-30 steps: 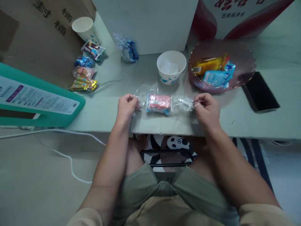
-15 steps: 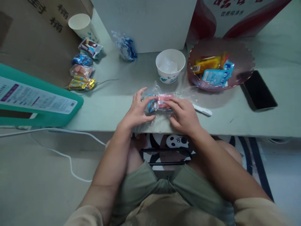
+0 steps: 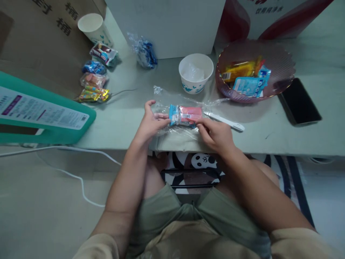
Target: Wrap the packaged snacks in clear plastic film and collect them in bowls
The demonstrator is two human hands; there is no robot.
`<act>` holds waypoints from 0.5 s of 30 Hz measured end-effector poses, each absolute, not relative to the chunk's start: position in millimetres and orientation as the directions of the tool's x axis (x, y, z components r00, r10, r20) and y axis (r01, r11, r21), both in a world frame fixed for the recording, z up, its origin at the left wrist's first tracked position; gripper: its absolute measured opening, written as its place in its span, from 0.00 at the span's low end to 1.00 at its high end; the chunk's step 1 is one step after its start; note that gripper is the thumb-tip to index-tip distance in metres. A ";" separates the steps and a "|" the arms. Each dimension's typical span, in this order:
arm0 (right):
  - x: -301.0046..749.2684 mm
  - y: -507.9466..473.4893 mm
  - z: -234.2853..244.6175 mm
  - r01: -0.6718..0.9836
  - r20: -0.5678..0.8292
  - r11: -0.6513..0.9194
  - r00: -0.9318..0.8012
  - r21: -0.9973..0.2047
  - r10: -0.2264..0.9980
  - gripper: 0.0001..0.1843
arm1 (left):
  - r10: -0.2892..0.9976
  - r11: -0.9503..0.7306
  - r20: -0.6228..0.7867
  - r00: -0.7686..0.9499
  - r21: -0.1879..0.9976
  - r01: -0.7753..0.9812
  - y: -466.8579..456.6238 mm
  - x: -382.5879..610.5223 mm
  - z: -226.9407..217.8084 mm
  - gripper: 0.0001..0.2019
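Observation:
A pink and blue snack packet lies inside a clear plastic bag near the table's front edge. My left hand rests on the bag's left part, thumb and fingers pinched on the plastic beside the packet. My right hand presses the bag at the packet's lower right corner, fingers curled on it. A white stick-like tool lies on the table just right of the packet, untouched.
A white paper bowl and a reddish scalloped dish with snack packets stand behind. A black phone lies right. Several wrapped snacks, a paper cup and a green board are left. White cables trail on the floor.
A second ago both hands stretched the bag by its ends. They then came together over the packet, and now hold the bag flat at the packet's two sides; the white tool lies uncovered.

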State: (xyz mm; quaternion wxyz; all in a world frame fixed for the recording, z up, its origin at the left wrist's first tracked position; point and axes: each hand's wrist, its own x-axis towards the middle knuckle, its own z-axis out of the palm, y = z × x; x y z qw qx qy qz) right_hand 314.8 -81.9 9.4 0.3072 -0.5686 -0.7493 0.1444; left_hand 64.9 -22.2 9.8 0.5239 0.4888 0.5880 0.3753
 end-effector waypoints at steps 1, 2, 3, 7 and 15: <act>314.2 -80.0 9.7 0.754 0.341 0.320 -0.136 -0.574 0.930 0.14 | 0.962 0.259 -0.269 0.054 0.954 0.152 -23.2 65.8 13.3 0.45; 313.4 -77.6 10.0 0.740 0.370 0.341 -0.134 -0.580 0.919 0.15 | 0.954 0.271 -0.285 0.098 0.953 0.132 -24.1 66.7 16.8 0.45; 312.3 -74.9 9.9 0.721 0.377 0.369 -0.161 -0.586 0.912 0.17 | 0.944 0.281 -0.296 0.145 0.953 0.117 -25.0 67.7 20.0 0.45; 306.2 -64.1 6.8 0.674 0.289 0.393 -0.268 -0.625 0.919 0.40 | 0.947 0.228 -0.245 0.207 0.968 0.100 -28.2 73.7 28.3 0.47; 315.5 -50.8 5.8 0.443 0.327 0.402 -0.238 -0.801 0.914 0.34 | 0.933 0.194 -0.205 0.295 0.979 0.068 -31.7 86.4 34.0 0.46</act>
